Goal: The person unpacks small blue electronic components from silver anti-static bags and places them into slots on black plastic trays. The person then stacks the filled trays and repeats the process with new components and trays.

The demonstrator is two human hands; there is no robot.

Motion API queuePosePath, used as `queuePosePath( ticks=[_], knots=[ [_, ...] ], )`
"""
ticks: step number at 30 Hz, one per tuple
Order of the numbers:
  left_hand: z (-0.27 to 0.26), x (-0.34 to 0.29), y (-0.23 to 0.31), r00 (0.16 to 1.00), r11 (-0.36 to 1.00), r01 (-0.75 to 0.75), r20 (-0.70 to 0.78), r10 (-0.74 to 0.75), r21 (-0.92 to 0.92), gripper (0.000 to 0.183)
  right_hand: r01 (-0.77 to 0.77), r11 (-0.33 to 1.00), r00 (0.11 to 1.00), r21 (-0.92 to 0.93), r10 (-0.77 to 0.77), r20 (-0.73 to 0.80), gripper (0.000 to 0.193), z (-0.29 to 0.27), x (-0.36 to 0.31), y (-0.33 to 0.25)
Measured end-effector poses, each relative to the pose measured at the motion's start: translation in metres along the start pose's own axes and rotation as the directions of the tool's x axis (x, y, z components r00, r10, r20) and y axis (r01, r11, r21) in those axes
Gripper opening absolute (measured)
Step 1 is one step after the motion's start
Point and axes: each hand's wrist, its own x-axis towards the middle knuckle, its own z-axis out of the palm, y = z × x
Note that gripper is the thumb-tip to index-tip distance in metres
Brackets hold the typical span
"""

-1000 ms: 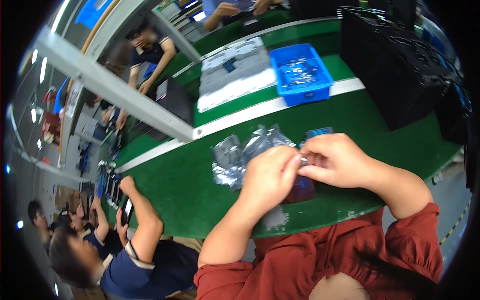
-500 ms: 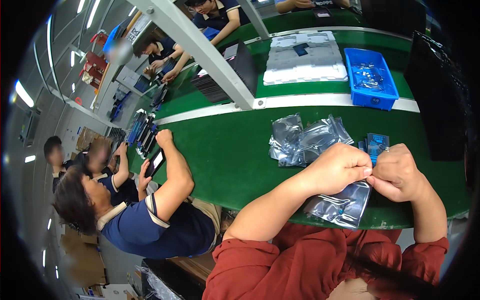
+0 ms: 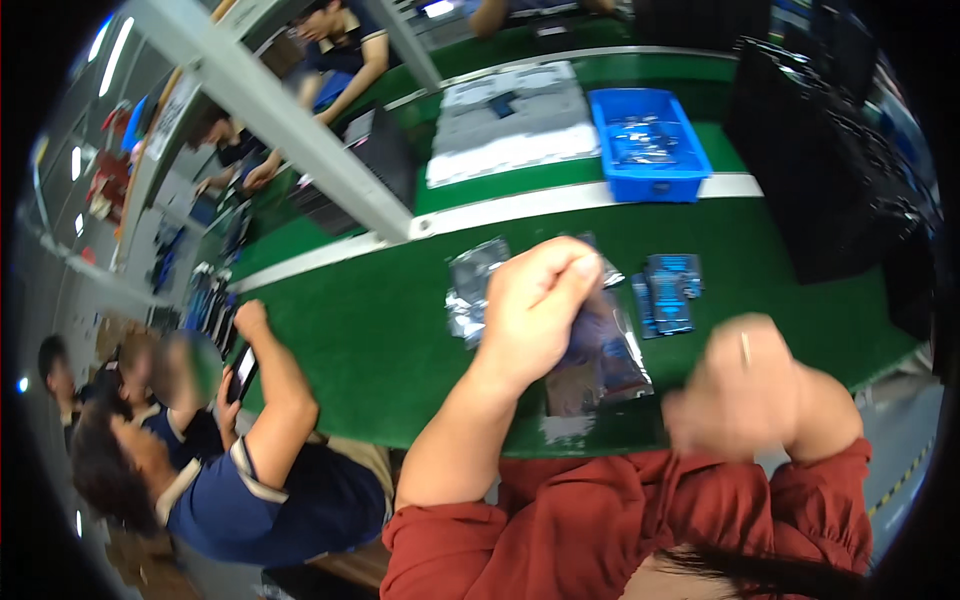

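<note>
My left hand [image 3: 540,310] is raised over the green bench with its fingers closed on the top of a shiny anti-static bag [image 3: 622,360], which hangs below the fist. What the bag contains I cannot make out. Apart from it, my right hand [image 3: 740,390] is smeared by motion near the bench's front edge, so its fingers cannot be read. Between and beyond the hands lie a few flat dark packs with blue print [image 3: 670,290], looking like phone batteries. More silvery bags [image 3: 474,290] lie left of my left hand, partly hidden by it.
Behind a white rail stand a blue bin [image 3: 655,182] of small shiny packets and a pale moulded tray [image 3: 510,130]. A slanting metal post [image 3: 290,120] rises at left; tall black goods [image 3: 820,170] stand at right. A co-worker [image 3: 250,500] sits at left holding a phone-like device.
My hands have parted: the left has lifted with the bag, while the right has drawn away toward the bench's front edge. The whole view has swung rightward.
</note>
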Motion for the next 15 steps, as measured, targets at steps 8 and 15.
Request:
queuePosePath(
  ticks=[8, 15],
  knots=[
    [0.007, 0.007, -0.017, 0.999, 0.994, -0.045, -0.013, 0.046, 0.095, 0.020, -0.792, 0.611, 0.563, -0.017, 0.719, -0.407, 0.026, 0.038, -0.048, 0.152],
    [0.013, 0.002, -0.022, 0.985, 0.949, -0.155, -0.037, 0.172, 0.275, 0.017, -0.685, 0.115, 0.544, 0.719, 0.736, 0.402, 0.026, 0.038, -0.013, 0.070]
  ],
)
